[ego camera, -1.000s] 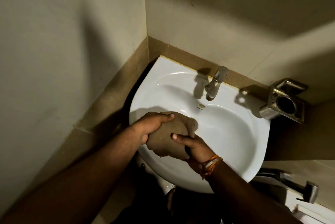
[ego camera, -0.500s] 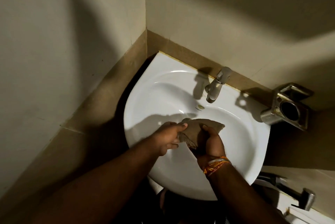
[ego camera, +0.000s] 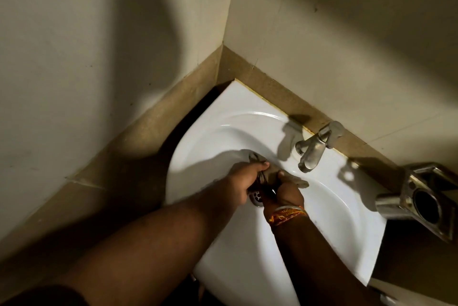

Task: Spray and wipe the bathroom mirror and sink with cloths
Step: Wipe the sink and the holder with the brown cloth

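Brown cloth is gripped and twisted between the left hand and right hand, both closed on it, low in the white sink above the drain. Wringing is judged underway; no mirror is seen, so its state is unknown.

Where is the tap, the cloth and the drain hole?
tap [ego camera: 312, 149]: head view, on its metal spout.
cloth [ego camera: 292, 180]: head view, on the end sticking out past the right hand.
drain hole [ego camera: 256, 198]: head view, on its metal ring, partly hidden by the hands.
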